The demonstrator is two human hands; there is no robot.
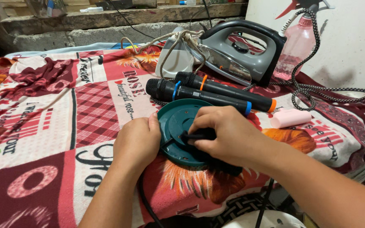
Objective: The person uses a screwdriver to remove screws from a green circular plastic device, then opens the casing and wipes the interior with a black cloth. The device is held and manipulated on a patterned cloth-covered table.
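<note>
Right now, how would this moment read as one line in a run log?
left hand: steadies round dark-green plastic base | right hand: grips black tool on base | behind: two black microphones, grey clothes iron | surface: red patterned blanket

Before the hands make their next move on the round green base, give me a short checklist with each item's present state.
1. Left hand steadies the round green base at its left edge: ok.
2. Right hand has a firm hold on the dark tool pressed to the base: ok, fingers wrapped over it.
3. Tool tip seated in the right spot: cannot tell, the hand hides it.
4. Base lies flat on the patterned blanket: ok.
5. The two black microphones are apart from the base: not ok, the nearer one lies right against its far rim.
6. The grey iron and its cord stand away from the hands: ok.
</note>
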